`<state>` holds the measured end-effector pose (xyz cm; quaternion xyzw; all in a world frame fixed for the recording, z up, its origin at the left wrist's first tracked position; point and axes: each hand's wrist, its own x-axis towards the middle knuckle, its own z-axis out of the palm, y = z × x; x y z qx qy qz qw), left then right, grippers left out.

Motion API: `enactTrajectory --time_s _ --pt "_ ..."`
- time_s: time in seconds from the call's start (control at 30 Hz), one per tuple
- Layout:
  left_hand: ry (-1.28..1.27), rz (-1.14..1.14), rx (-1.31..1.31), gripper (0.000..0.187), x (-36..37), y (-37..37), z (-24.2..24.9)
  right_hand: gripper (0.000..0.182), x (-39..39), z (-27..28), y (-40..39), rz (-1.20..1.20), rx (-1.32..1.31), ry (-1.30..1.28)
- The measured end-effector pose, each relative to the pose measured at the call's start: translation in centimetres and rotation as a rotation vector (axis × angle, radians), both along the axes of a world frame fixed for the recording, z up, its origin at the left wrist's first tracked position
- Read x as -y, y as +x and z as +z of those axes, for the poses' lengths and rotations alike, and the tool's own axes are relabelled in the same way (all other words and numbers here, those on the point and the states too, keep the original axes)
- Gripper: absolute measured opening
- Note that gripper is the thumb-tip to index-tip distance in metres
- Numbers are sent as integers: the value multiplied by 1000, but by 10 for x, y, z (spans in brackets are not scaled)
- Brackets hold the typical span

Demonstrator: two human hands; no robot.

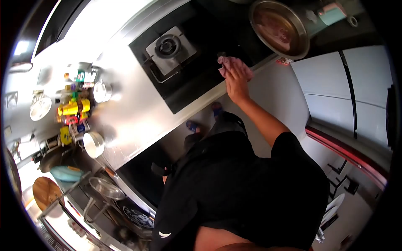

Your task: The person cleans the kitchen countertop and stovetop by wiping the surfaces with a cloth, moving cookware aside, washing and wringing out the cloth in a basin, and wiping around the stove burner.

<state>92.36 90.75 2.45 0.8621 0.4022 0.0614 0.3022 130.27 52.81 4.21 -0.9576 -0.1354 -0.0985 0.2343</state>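
Observation:
My right hand (237, 83) presses on a bunched pink cloth (229, 67) at the front edge of the black glass cooktop (209, 46). Its fingers bend over the cloth, and the arm reaches out to the right of my body. Left of the cloth is a gas burner (168, 46) on a square metal plate. Low beside my body, only a sliver of my left hand (165, 178) shows, next to a small black shape that I cannot make out. The rest of that hand is hidden behind my black clothing.
A metal basin (279, 29) with liquid stands right of the cooktop. Bottles (74, 107) and a white pot (94, 144) line the left of the steel counter (130, 121). A sink area with a pan (106, 188) lies lower left; white cabinets (326, 79) stand right.

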Motion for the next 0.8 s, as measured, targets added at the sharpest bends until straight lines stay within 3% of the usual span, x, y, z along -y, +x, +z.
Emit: enactTrajectory --time_s 0.03,0.1,0.13,0.23,0.37,0.4,0.43,0.47,0.53,0.6,0.73,0.8 --pt "0 7 -3 50 3 -2 1 44 -8 -1 -10 20 -14 9" --pt "3 12 4 48 5 -1 3 44 -28 2 -26 412 -17 121" --pt "4 10 11 47 5 0 4 42 -42 3 -31 457 -16 152" --pt "13 -28 43 44 -3 7 10 42 -91 1 -26 468 32 139" --pt "-58 -232 118 38 -29 76 33 41 -121 12 -11 515 44 131" --pt "-118 -273 106 35 -35 102 41 41 -114 14 -10 539 16 107" --pt "-302 -148 116 34 -40 128 36 41 -100 12 -12 538 16 102" --pt "-225 -166 19 33 -40 162 52 41 -84 8 -14 502 10 68" --pt "-397 -248 214 31 -23 224 81 42 -56 6 -9 480 15 12" --pt "-452 -310 200 34 -10 273 98 43 -38 9 -6 284 67 -32" --pt "-519 -312 42 44 8 349 93 37 -50 10 -7 320 19 -121" --pt "-454 -330 -50 48 19 380 98 36 -58 19 -16 539 -47 -72"
